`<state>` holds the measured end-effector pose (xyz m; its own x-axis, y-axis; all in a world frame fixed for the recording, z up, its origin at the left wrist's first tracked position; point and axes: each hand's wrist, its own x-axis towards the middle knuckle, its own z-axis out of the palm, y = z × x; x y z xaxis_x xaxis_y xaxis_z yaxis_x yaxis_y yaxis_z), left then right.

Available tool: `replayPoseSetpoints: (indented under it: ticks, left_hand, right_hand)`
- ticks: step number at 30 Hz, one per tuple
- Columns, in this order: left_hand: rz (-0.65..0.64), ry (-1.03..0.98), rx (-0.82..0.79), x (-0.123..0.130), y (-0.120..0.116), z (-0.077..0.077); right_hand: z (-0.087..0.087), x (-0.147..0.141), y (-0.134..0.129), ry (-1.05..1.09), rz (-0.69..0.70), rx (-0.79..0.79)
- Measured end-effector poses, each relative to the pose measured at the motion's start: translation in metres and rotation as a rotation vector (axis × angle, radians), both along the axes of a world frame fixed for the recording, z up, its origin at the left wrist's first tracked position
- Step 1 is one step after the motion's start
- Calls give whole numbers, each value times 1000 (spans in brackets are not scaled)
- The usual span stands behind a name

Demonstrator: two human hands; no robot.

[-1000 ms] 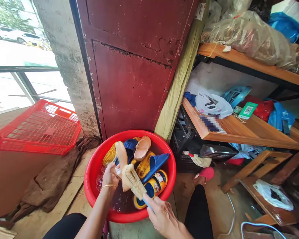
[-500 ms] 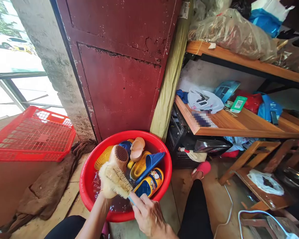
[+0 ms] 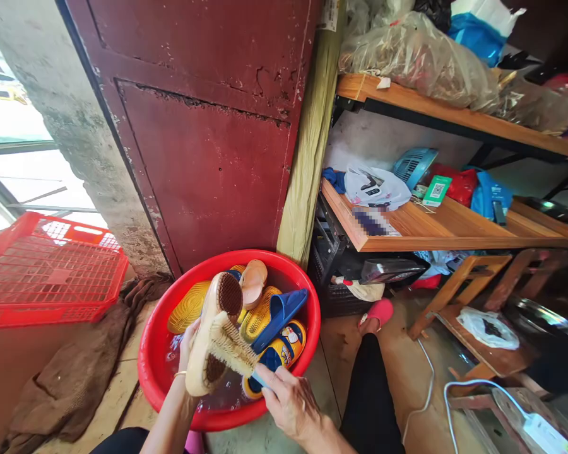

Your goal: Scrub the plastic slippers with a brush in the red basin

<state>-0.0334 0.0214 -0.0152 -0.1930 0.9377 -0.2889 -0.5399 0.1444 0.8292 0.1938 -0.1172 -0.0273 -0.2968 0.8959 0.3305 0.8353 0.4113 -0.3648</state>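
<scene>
My left hand grips a beige shoe from its left side, with the brown textured sole turned toward me. Pale bristles of a scrub brush lie against the sole. My right hand is closed around the brush's light blue handle. Both hands are over a red basin with water at its bottom. Inside it lie a yellow slipper, a tan clog, a blue slipper and a yellow-and-blue slipper. My left fingers are partly hidden behind the shoe.
A red plastic crate and a brown cloth are on the left. Behind the basin is a dark red door. A wooden shelf and chair stand at right. A white power strip lies lower right.
The beige shoe has tilted, bringing more of its sole into view. The brush has shifted slightly right and down across it. My view has swung slightly right.
</scene>
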Motion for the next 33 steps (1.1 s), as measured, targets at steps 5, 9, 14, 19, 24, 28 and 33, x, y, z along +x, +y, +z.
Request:
replayPoseSetpoints:
  ticks: [5, 9, 14, 19, 24, 28, 33]
  left_hand:
    - [-54, -27, -145, 13, 3, 9]
    - [60, 318, 42, 34, 39, 19]
    - [-17, 805, 181, 67, 82, 34]
    - [-73, 1219, 482, 86, 51, 20]
    - [-579, 1428, 594, 101, -21, -32]
    - [-514, 1383, 513, 102, -33, -56]
    - [-542, 1132, 344, 91, -18, -38]
  right_hand:
    - [-8, 49, -5, 263, -166, -7]
    - [-6, 74, -7, 560, -273, -38]
    - [-8, 75, -8, 809, -345, -126]
    - [-17, 77, -14, 922, -402, -236]
    - [-28, 71, -10, 978, -431, -398]
    - [-30, 64, -7, 956, -428, -477]
    - [-22, 64, -14, 1000, -393, -514]
